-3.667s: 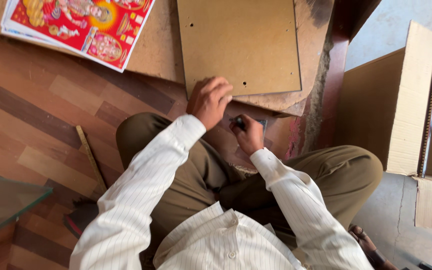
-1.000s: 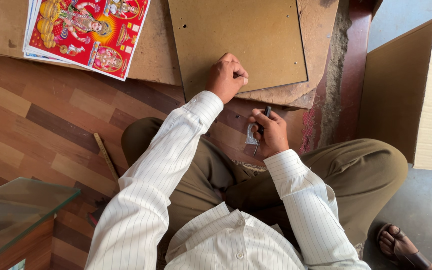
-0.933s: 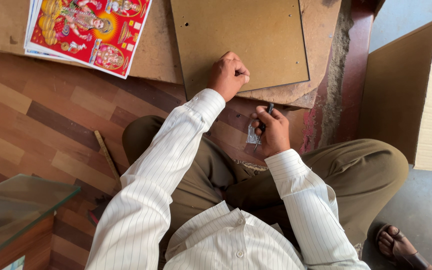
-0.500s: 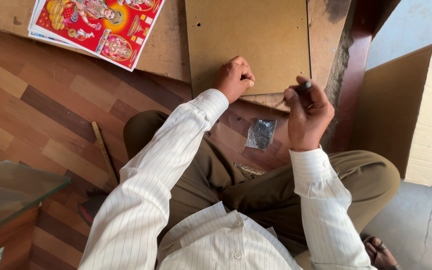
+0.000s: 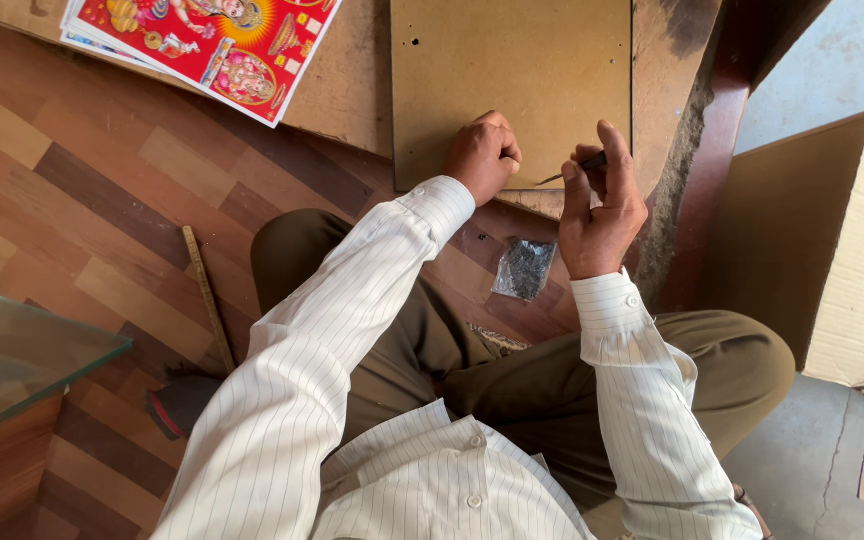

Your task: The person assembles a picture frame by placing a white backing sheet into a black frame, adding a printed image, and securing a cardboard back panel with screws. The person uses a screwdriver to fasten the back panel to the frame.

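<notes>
Wood-patterned flooring [image 5: 82, 200] in mixed brown planks fills the left of the view, and the person sits on it with knees drawn up in olive trousers and a white pinstriped shirt. A square brown board [image 5: 512, 70] lies flat ahead of the knees, resting on a larger worn board [image 5: 352, 90]. The left hand [image 5: 482, 155] is curled into a loose fist, knuckles pressed down on the near edge of the square board; whether anything sits inside that closed grip cannot be told. The right hand [image 5: 600, 215] is raised just beside it, thumb and forefinger pinched tight on a thin dark tool [image 5: 577, 170] whose point aims left toward the other hand. Below the two hands, on the floor between the knees, lies a small clear bag [image 5: 524, 268] of dark little pieces, touched by neither hand. A bright red printed picture [image 5: 202, 45] lies on the larger board at upper left, well apart. A wooden ruler [image 5: 207, 295] lies on the floor by the left knee, a glass sheet [image 5: 12, 350] shows at lower left, and a cardboard box [image 5: 842, 230] stands at right.
</notes>
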Motion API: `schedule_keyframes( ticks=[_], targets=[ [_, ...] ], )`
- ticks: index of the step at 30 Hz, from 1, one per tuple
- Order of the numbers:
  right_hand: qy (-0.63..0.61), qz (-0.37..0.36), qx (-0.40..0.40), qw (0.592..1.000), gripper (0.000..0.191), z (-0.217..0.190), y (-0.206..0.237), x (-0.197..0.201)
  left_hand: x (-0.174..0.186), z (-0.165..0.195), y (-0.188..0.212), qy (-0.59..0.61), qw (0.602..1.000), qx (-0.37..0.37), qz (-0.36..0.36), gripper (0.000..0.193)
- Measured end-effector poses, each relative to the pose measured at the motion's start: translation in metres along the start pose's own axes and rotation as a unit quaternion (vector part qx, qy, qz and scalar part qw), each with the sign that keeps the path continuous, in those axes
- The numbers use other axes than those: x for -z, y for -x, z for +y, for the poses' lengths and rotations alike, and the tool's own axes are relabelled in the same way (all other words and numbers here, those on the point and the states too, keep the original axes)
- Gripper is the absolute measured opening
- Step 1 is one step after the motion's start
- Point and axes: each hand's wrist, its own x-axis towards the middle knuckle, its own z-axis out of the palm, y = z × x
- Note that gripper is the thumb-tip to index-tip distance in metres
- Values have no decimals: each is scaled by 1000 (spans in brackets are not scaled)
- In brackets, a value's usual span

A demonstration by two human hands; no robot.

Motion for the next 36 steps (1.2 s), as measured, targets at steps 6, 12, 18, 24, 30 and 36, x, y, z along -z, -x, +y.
schedule_keyframes(
  ticks=[6, 12, 18, 24, 30, 36],
  targets=[
    [9, -25, 10, 1000, 54, -4, -3, 5, 4, -3, -1, 42, 999, 6, 0, 8],
    [-17, -61, 37, 997, 56, -7, -11, 0, 11, -8, 12, 76, 996, -37, 2, 15],
    [-23, -116, 42, 992, 54, -9, -20, -8, 4, -10, 15, 65, 997, -33, 1, 14],
    [-25, -116, 31, 992, 52, -11, -20, -12, -1, -14, 13, 60, 998, -27, -3, 15],
    [2, -142, 68, 988, 52, -12, -21, -10, -3, -14, 12, 56, 998, -24, -5, 13],
    [-23, -163, 71, 984, 50, -11, -23, -8, -2, -13, 12, 59, 998, -27, 3, 12]
  ],
)
